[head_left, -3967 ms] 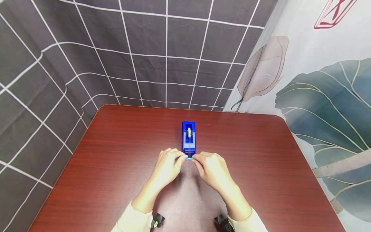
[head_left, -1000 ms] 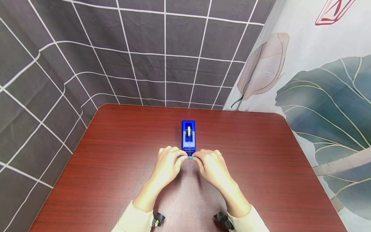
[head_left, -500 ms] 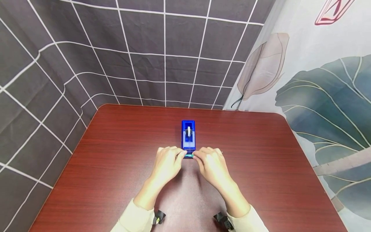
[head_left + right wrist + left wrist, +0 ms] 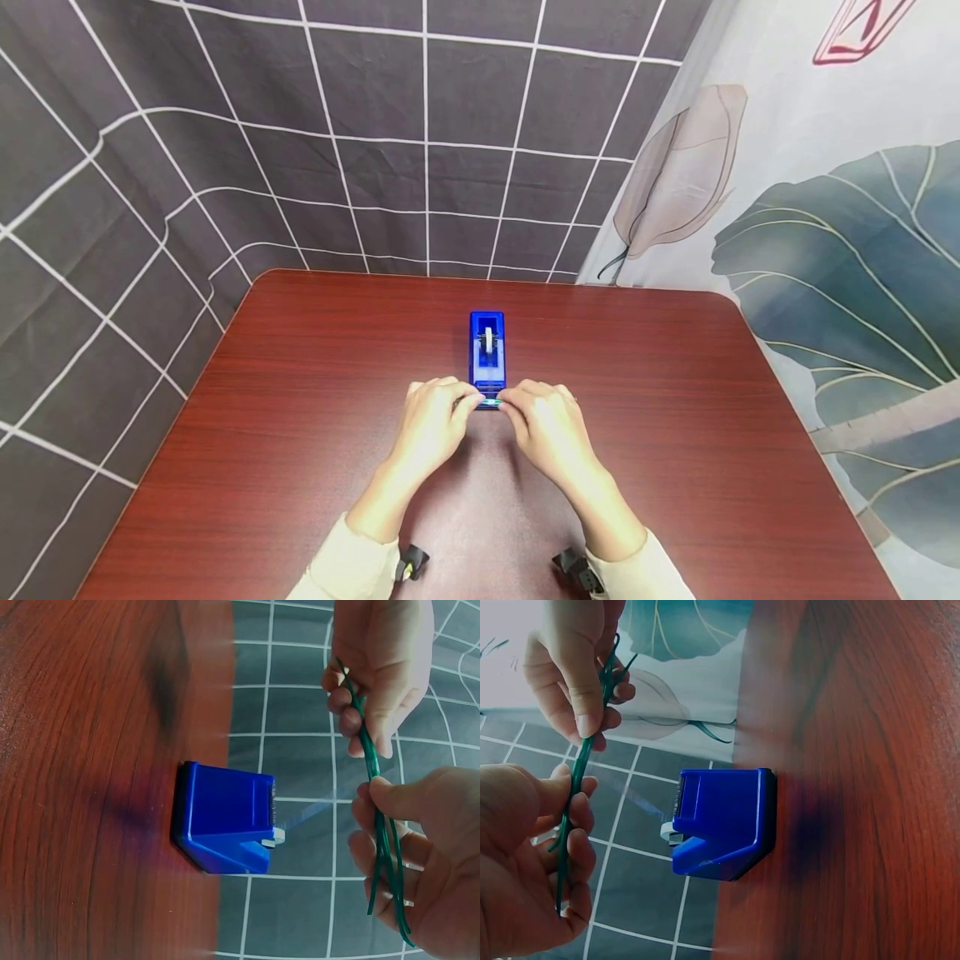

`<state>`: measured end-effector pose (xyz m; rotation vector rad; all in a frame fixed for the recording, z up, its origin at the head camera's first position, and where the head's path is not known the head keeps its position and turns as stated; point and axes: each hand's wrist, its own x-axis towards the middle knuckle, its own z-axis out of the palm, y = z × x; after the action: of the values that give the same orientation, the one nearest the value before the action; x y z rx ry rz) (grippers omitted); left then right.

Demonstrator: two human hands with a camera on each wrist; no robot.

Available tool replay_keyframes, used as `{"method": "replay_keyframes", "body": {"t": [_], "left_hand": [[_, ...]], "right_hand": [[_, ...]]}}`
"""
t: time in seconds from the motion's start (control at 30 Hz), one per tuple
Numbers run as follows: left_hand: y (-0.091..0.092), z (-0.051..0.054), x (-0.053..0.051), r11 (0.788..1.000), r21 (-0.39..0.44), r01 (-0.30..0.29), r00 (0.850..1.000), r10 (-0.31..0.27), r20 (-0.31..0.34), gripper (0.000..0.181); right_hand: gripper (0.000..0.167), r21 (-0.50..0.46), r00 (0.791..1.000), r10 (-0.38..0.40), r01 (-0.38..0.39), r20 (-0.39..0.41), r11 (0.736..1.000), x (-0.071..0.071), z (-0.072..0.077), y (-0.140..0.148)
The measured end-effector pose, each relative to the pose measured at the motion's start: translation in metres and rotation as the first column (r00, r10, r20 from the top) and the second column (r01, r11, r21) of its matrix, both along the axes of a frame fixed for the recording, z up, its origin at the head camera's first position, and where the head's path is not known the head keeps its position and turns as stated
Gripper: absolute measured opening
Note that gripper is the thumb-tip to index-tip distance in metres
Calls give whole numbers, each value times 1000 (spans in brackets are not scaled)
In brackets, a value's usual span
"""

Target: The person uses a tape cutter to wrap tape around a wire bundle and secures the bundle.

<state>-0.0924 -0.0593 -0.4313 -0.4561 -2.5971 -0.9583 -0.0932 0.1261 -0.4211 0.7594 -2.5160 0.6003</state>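
Between thumbs and fingertips, my left hand (image 4: 435,418) and right hand (image 4: 547,420) pinch a thin bundle of green strands (image 4: 491,402) just in front of a blue tape dispenser (image 4: 487,374). Both wrist views show the bundle (image 4: 371,761) running from one hand to the other, its loose strand ends fanning out beside the fingers. A clear strip of tape (image 4: 309,814) stretches from the dispenser's cutter end towards the bundle; how it meets the strands is too faint to tell. The white tape roll (image 4: 489,340) sits inside the dispenser.
The dispenser stands on a red-brown wooden table (image 4: 337,333). A dark grid-patterned curtain (image 4: 375,183) hangs behind and to the left, a leaf-print curtain (image 4: 787,350) to the right. Black wrist cameras sit at both cream sleeves (image 4: 348,562).
Both hands have shifted slightly forward with the bundle, nearer the dispenser's front. The fingertips have moved a little around the strands. The dispenser stays in place.
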Motion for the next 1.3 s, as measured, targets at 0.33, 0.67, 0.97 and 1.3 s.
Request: {"method": "replay_keyframes", "body": {"t": [0.33,0.67,0.97,1.3], "left_hand": [[-1,-1,1,999,34,28,999,-29,19,8],[-2,-2,2,998,58,25,999,-27,40,5],[-2,-3,1,997,76,19,999,-22,47,5],[0,-3,-2,996,91,-11,998,5,65,7]], "right_hand": [[4,36,998,-13,11,68,999,-1,1,-1],[10,44,995,-30,26,91,999,-1,0,-3],[5,1,996,-7,7,89,1000,-3,-3,-2],[6,-36,994,31,-28,107,999,-6,-4,-1]]}}
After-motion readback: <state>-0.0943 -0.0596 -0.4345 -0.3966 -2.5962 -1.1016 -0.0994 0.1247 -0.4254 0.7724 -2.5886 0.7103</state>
